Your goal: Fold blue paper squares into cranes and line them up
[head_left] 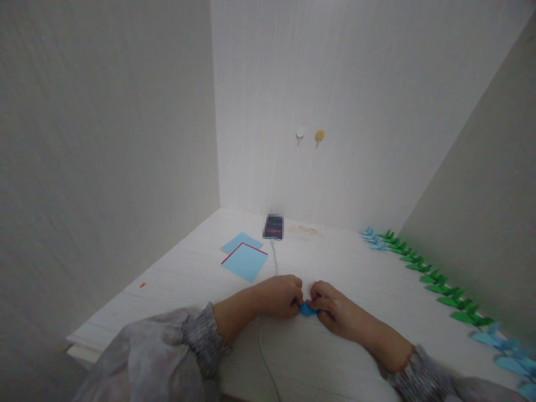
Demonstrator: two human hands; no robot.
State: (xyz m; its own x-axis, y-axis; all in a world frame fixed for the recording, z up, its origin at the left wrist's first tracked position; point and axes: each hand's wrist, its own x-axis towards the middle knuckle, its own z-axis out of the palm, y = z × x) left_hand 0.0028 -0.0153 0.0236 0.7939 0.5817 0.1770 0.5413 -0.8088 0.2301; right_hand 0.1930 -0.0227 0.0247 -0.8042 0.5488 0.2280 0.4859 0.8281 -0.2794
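Head view, items as they lie:

- Folded blue paper piece (307, 310): small, on the white table (355, 268) near its front edge, pinched between both hands. Judged very light, thin and easily creased or torn; best taken by its folded edges with fingertips only.
- Left hand (278, 296): curled, fingertips closed on the left end of the paper piece.
- Right hand (333, 307): curled, fingertips closed on the right end, thumb above.
- Blue paper sheets (245, 258): two flat squares, one with a red edge, well behind the hands.
- Phone (273, 226): at the back of the table, white cable (275, 259) running forward under the left wrist.
- Row of green folded figures (435, 279) and light blue folded figures (505, 352): along the right edge.
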